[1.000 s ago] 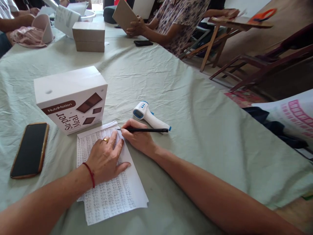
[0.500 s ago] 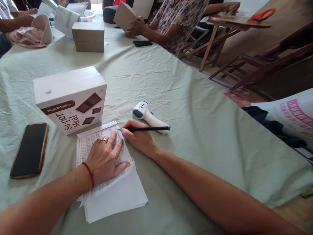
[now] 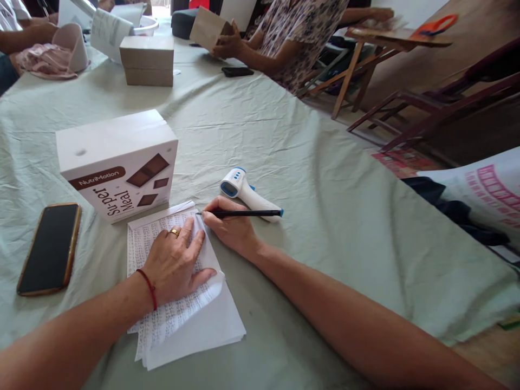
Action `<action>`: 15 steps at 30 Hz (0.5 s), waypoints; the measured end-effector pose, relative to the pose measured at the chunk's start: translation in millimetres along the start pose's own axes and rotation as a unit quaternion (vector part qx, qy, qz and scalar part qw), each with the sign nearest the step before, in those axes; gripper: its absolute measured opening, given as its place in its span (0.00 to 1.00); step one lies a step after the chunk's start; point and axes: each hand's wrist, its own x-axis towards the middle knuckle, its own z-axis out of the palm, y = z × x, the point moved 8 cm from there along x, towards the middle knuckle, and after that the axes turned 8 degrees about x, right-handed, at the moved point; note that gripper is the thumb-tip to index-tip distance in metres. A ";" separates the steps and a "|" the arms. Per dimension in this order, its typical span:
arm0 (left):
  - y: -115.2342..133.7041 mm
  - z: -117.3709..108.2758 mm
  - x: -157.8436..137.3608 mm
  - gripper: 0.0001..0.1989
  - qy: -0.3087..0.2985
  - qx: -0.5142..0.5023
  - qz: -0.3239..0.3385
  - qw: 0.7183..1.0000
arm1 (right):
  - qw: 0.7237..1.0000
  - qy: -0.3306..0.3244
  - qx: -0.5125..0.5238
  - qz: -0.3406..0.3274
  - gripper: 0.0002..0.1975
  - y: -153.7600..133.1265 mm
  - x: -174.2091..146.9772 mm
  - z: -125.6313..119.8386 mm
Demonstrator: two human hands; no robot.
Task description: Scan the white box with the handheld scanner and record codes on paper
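A stack of paper sheets [image 3: 203, 330], the upper ones covered in rows of handwriting, lies on the green cloth. My left hand [image 3: 174, 262] rests flat on the written sheet with its fingers spread. My right hand [image 3: 229, 225] grips a black pen [image 3: 252, 213], its tip at the sheet's top right corner. Just beyond that hand lies a white and blue infrared thermometer [image 3: 247, 192], partly behind the hand and pen. A white NutriMotion box [image 3: 117, 146] stands upright at the top edge of the paper.
A phone [image 3: 49, 249] lies at the left. Farther back are a brown carton [image 3: 147, 62], another phone [image 3: 238, 71] and a pink cloth [image 3: 46, 59]. Across the table a person holds a cardboard box [image 3: 207, 30]. Orange-handled scissors [image 3: 436, 25] lie on a wooden stand.
The lower part of the top written sheet has shifted, showing more handwriting underneath. My hands have barely moved. The person across has changed their hold on the cardboard box.
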 end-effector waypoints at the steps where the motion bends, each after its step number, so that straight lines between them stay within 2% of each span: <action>1: -0.1 0.1 0.1 0.36 0.000 0.001 0.000 1.000 | 1.000 0.000 0.003 -0.002 0.05 -0.7 0.1 0.2; 10: -1.0 -0.9 -0.7 0.35 0.018 0.001 0.001 1.000 | 1.000 0.002 0.003 -0.009 0.05 -1.8 0.6 -1.0; 15: -0.7 -0.3 -0.5 0.33 0.007 0.005 0.000 1.000 | 0.998 0.061 -0.008 -0.031 0.04 -2.4 0.6 -9.4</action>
